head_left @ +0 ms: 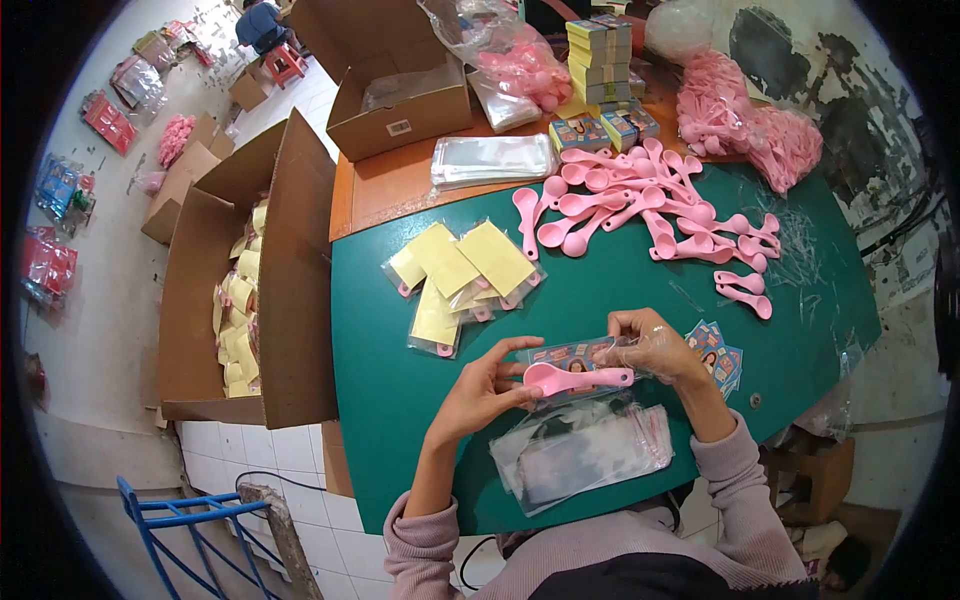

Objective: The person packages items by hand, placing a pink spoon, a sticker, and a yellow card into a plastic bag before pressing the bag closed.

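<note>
A clear bag with a printed card and a pink spoon (580, 379) is held between my two hands above the green table. My left hand (487, 392) pinches its left end, thumb at the spoon's bowl. At the bag's right end, the fingers of my right hand (650, 347) are closed on the clear plastic. Just below lies a stack of empty clear bags (590, 455). Printed cards (715, 357) lie fanned out beside my right wrist. Loose pink spoons (650, 200) are heaped farther back. Filled bags with yellow backs (440, 265) lie to the left.
A big open carton (290, 270) holding yellow-backed packs stands left of the green table (390, 400). Behind are another carton (400, 130), stacked card bundles (600, 65) and bagged pink spoons (745, 120). A blue metal frame (200, 518) stands lower left. A person (262, 27) sits far back.
</note>
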